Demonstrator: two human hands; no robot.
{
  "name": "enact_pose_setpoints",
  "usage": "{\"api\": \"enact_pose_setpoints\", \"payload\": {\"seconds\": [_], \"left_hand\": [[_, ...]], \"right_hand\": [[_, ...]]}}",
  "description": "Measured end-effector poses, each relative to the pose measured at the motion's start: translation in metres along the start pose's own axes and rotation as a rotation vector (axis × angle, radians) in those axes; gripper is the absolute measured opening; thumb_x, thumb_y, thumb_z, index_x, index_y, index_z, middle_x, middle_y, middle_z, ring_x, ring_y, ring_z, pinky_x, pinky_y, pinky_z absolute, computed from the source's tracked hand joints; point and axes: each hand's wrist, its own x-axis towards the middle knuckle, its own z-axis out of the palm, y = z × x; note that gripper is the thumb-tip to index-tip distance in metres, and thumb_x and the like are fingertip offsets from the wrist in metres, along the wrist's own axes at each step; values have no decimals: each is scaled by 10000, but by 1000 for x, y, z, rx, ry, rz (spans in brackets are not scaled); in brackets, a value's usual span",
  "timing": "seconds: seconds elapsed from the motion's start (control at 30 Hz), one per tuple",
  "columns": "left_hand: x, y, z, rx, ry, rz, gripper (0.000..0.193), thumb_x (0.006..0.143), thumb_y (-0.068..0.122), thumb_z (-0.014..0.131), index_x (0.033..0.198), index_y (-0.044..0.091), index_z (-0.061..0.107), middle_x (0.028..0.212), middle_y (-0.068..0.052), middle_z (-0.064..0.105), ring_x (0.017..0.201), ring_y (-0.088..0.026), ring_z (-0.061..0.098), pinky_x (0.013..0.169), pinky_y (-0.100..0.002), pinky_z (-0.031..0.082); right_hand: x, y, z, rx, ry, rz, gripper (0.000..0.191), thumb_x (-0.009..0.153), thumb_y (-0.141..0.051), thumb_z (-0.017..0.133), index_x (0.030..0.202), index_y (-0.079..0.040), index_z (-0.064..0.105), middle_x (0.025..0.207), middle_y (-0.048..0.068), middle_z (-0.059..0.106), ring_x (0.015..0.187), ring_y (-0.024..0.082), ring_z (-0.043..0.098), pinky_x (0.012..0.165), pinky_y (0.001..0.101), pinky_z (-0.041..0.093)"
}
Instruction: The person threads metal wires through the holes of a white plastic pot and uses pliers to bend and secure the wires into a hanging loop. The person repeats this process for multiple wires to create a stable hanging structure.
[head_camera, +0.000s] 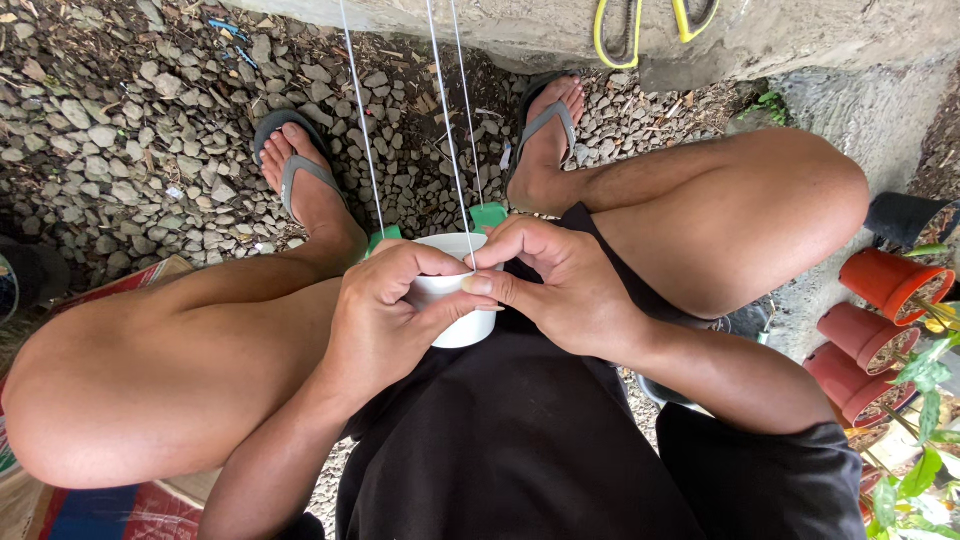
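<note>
Soft, even daylight fills the scene, bright but without hard sun. The gravel ground (130, 140) lies in gentle shade, darkest at its far left edge. The white cup (462, 300) is the brightest thing and reads nearly washed out on its side, with no detail there. Faint shadows sit under both feet. The wide lens bends the view: the knees bulge large and the concrete ledge (540, 30) curves along the top edge. Focus is sharp at centre; leaves at the lower right corner look slightly soft.
</note>
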Motion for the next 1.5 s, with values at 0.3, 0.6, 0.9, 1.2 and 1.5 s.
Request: {"api": "enact_pose_setpoints", "payload": {"seconds": [0.3,0.6,0.9,1.2,1.5], "left_hand": [[-1,3,1,38,5,85,251,846,186,876,971,75,689,928,-33,745,835,-196,708,769,-331,537],[1,6,1,11,6,78,233,847,182,876,946,85,689,896,-20,739,802,-175,689,733,-314,525],[0,5,5,-28,26,104,234,862,170,878,943,86,675,875,-21,739,778,-163,672,720,-305,511],[-1,4,5,-44,8,96,224,862,150,881,938,83,681,848,-33,731,758,-181,670,710,-316,510],[-1,9,-4,-44,-49,60,234,864,140,865,995,82,680,960,-29,737,876,-191,709,792,-314,545]], "right_hand": [[-1,0,0,-63,16,-105,122,1009,-26,715,1103,-10,639,1078,57,650,1058,108,614,1029,276,511],[-3,-4,1,-12,5,-67,113,1010,-33,702,1101,-14,636,1068,49,641,1034,104,620,985,272,521],[-4,-3,1,22,15,-57,99,1008,-21,696,1087,-11,637,1071,46,641,1053,103,616,1066,301,501],[-2,-4,2,18,-5,-115,87,1029,-4,694,1090,-1,632,1050,43,630,1034,101,609,1180,326,451],[-6,-14,-5,4,-47,-13,91,1080,-58,605,1138,-1,645,1088,54,669,1074,103,631,1032,295,521]]}}
